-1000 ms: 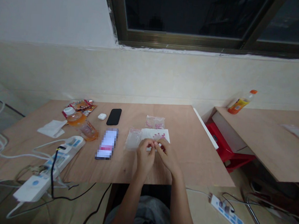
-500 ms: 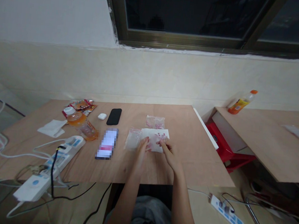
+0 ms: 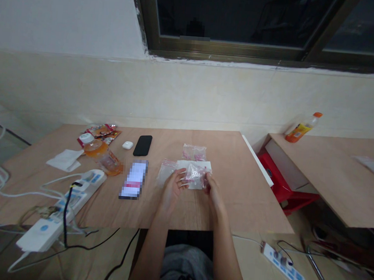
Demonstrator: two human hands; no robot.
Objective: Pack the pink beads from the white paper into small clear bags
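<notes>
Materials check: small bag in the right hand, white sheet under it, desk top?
The small bag looks like thin clear plastic: glossy, creased highlights, pink contents showing through. The white sheet looks like matte paper or thin card; thickness can't be told. The desk top looks like bare plywood: pale, low sheen, faint wood tone.

Phone (image 3: 142, 145) L of zip bags (image 3: 194, 152)
</notes>
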